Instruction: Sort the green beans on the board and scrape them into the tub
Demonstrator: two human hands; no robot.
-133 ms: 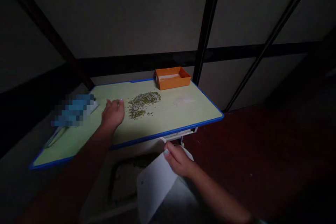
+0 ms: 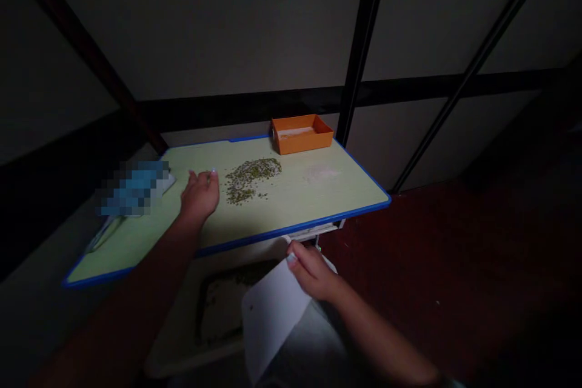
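Greenish grains (image 2: 250, 177), in a loose, speckly patch near the middle of a pale yellow-green tabletop (image 2: 313, 209) with blue edging. Just beside the patch, on its left: the left hand (image 2: 200, 195), fingers half curled with the thumb toward the patch. Can't tell if pinching anything or touching the surface, tbh. Down in front of the near edge: the right hand (image 2: 311, 271), fingers and thumb clamped on the top of a white panel (image 2: 273, 309), tilted, with a small dark spot near one corner. Right of the grains, a faint whitish smudge (image 2: 322, 173), and behind that an orange box (image 2: 302, 144) with something pale inside. Over at the left end, a blue thing (image 2: 136, 185), too pixelated to make out. Beyond the right side, dark reddish floor (image 2: 427, 242).
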